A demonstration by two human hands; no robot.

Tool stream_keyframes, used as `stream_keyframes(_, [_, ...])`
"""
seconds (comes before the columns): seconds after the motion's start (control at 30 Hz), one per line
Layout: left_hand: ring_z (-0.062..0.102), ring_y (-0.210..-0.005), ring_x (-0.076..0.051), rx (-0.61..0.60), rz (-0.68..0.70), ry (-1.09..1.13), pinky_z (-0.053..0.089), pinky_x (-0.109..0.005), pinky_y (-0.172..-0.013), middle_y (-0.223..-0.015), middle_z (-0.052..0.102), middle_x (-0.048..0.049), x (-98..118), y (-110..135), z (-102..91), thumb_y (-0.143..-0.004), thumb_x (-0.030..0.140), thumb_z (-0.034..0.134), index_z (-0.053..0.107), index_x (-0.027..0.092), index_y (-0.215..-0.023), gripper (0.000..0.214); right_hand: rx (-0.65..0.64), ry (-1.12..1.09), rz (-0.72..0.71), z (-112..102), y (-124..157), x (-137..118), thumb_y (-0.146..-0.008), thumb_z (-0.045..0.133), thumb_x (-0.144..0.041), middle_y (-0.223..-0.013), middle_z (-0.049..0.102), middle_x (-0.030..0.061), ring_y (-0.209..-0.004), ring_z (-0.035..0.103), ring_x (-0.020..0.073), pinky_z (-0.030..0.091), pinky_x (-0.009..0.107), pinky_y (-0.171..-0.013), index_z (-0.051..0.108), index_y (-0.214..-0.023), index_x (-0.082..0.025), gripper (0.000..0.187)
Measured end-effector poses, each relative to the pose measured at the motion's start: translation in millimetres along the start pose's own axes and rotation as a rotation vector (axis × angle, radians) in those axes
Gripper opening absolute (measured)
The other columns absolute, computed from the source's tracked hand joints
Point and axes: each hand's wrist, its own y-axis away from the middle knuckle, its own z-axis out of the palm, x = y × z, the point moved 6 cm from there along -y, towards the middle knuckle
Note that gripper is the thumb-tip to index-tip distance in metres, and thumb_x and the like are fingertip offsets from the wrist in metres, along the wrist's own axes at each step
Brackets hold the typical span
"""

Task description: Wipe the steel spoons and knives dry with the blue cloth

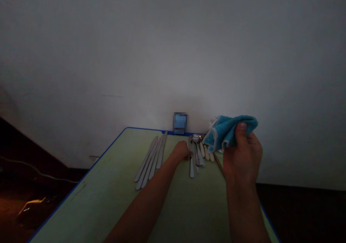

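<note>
My right hand [243, 156] is closed on a folded blue cloth [229, 129] with a pale edge and a white tag, held up above the table's right side. My left hand [181, 150] reaches to the cutlery at the back of the table, its fingers curled in and partly hidden. Right beside those fingers lies a table knife [191, 169], its handle towards me. Close by are a shiny spoon [196, 138], several other metal pieces [199, 158] and several cream-coloured handles [207, 154], partly behind the cloth.
Several silver knives [148, 163] lie side by side left of my left arm. The pale green table [113, 185] has a blue edge and stands against a grey wall [173, 55]. A small pixelated upright object [180, 123] stands at its back edge. A thin brown stick [219, 165] lies near my right wrist.
</note>
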Motion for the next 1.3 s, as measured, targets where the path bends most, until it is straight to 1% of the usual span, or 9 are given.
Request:
stream_keyframes(0.1, [0.06,-0.089,-0.018,-0.065,0.023,-0.009,0.051,-0.037,-0.077,-0.105,0.06,-0.0075,-5.7,7.1,-5.4,-0.087,0.033,0.054,0.057,0.013,-0.108,0.028,-0.01,-0.002,-0.005,0.2,-0.9,-0.2,-0.08,0.061,-0.036,-0.068,0.064,-0.0027,-0.063,0.062,0.0117,0.051,0.028,-0.062,0.062,-0.074,-0.017,0.02])
stream_keyframes(0.2, [0.06,-0.088,-0.018,-0.052,0.016,-0.021,0.051,-0.038,-0.077,-0.103,0.061,-0.0072,-15.8,16.5,-18.8,-0.087,0.032,0.054,0.058,0.013,-0.105,0.026,-0.011,-0.003,-0.014,0.8,-1.3,-1.5,-0.08,0.062,-0.035,-0.067,0.064,-0.0025,-0.063,0.062,0.0113,0.051,0.028,-0.064,0.062,-0.073,-0.017,0.02])
stream_keyframes(0.37, [0.062,-0.086,-0.017,0.029,-0.027,-0.054,0.05,-0.038,-0.079,-0.097,0.064,-0.0059,-36.1,32.0,-42.2,-0.088,0.035,0.053,0.06,0.013,-0.099,0.026,0.0,-0.004,0.01,2.6,-0.2,-2.4,-0.078,0.063,-0.035,-0.067,0.064,-0.003,-0.061,0.062,0.0104,0.052,0.028,-0.064,0.061,-0.07,-0.017,0.02])
stream_keyframes(0.53, [0.063,-0.082,-0.016,0.094,-0.066,-0.078,0.05,-0.037,-0.078,-0.092,0.066,-0.005,-55.4,41.2,-58.3,-0.087,0.037,0.053,0.061,0.012,-0.097,0.028,-0.018,-0.029,0.03,5.4,1.7,-3.1,-0.078,0.064,-0.033,-0.065,0.064,-0.0037,-0.064,0.063,0.0108,0.053,0.029,-0.068,0.062,-0.07,-0.017,0.018])
stream_keyframes(0.7, [0.061,-0.093,-0.019,0.184,-0.108,-0.127,0.047,-0.038,-0.084,-0.098,0.065,-0.0063,-73.7,50.1,-76.2,-0.085,0.035,0.057,0.063,0.013,-0.093,0.024,-0.022,0.008,0.045,4.6,1.8,-1.0,-0.079,0.063,-0.036,-0.069,0.066,-0.002,-0.064,0.063,0.0118,0.053,0.029,-0.065,0.063,-0.073,-0.017,0.02])
stream_keyframes(0.83, [0.06,-0.096,-0.019,0.206,-0.163,-0.173,0.045,-0.037,-0.086,-0.1,0.066,-0.0078,-91.4,59.7,-86.9,-0.083,0.034,0.059,0.064,0.013,-0.092,0.023,-0.038,0.011,0.054,5.2,2.3,0.4,-0.079,0.062,-0.037,-0.071,0.066,-0.0018,-0.065,0.063,0.0119,0.052,0.029,-0.065,0.062,-0.073,-0.018,0.021])
stream_keyframes(0.97, [0.062,-0.095,-0.019,0.178,-0.219,-0.225,0.045,-0.037,-0.086,-0.096,0.068,-0.0076,-110.8,69.6,-91.2,-0.082,0.035,0.06,0.064,0.013,-0.087,0.023,-0.043,0.007,0.062,5.9,2.8,0.3,-0.079,0.063,-0.037,-0.069,0.065,-0.0019,-0.063,0.062,0.0119,0.052,0.029,-0.063,0.062,-0.071,-0.017,0.021])
stream_keyframes(1.1, [0.062,-0.093,-0.019,0.126,-0.253,-0.262,0.046,-0.037,-0.085,-0.095,0.067,-0.0067,-126.5,77.0,-89.2,-0.083,0.036,0.059,0.064,0.013,-0.087,0.023,-0.041,0.005,0.072,6.8,3.0,-1.0,-0.077,0.064,-0.038,-0.067,0.065,-0.0017,-0.063,0.062,0.0122,0.052,0.029,-0.063,0.062,-0.071,-0.017,0.022])
stream_keyframes(1.3, [0.062,-0.091,-0.018,0.042,-0.28,-0.291,0.048,-0.038,-0.082,-0.097,0.065,-0.0055,-137.3,80.9,-82.8,-0.085,0.034,0.057,0.062,0.013,-0.093,0.022,-0.041,-0.007,0.091,6.5,3.5,-1.2,-0.078,0.064,-0.035,-0.067,0.065,-0.0028,-0.061,0.062,0.0103,0.052,0.027,-0.062,0.062,-0.07,-0.017,0.02])
